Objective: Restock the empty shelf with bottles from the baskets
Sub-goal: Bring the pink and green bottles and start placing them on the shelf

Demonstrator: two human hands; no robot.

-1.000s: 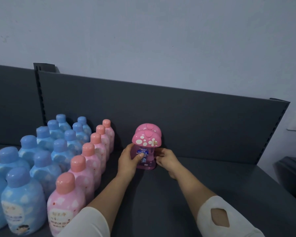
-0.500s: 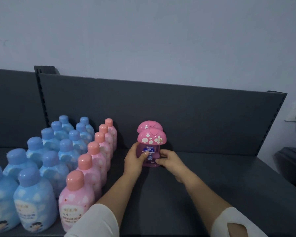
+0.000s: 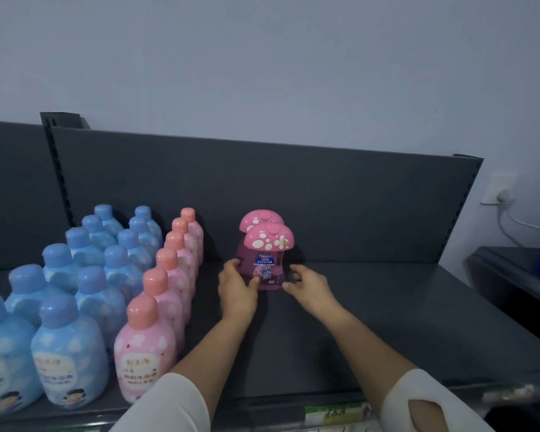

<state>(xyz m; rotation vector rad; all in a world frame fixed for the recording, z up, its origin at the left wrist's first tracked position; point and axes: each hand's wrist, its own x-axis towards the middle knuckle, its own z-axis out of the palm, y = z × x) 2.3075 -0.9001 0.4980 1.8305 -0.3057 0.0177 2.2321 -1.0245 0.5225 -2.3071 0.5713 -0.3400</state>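
Settling the front mushroom-capped bottle [image 3: 267,263] upright on the shelf [image 3: 387,322], directly before its twin [image 3: 259,218] near the back panel [image 3: 356,207], the left hand [image 3: 236,289] is gripping the bottle's left side, thumb pressing on its front. The right hand [image 3: 309,286], touching the bottle half a second ago, is easing off, fingers loosely curled and holding nothing (its thumb tip may be grazing the base). Placement is looking finished; a new row is starting, apart from the pink-capped bottles [image 3: 169,291].
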